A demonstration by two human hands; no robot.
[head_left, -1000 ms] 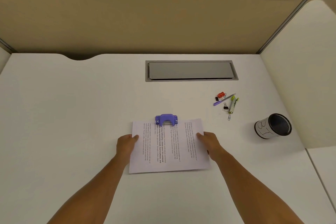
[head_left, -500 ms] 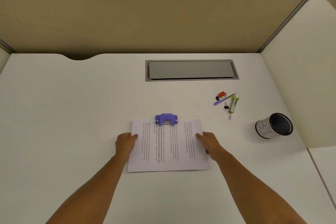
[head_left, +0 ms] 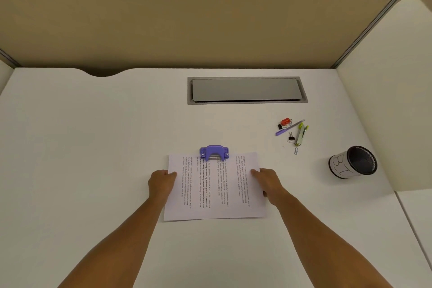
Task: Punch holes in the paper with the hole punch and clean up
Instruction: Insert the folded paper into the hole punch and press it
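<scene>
A printed sheet of paper lies flat on the white desk, turned so its text runs sideways. Its far edge sits inside the mouth of a purple hole punch, at the middle of that edge. My left hand grips the paper's left edge, thumb on top. My right hand holds the right edge the same way. Neither hand touches the punch.
A black mesh pen cup with a white label lies tipped on its side at the right. Pens, binder clips and a paper clip are scattered behind it. A grey cable hatch is set into the desk's far part. Partition walls enclose the back and right.
The paper and both hands have stayed almost still; the sheet has only shifted very slightly against the punch.
</scene>
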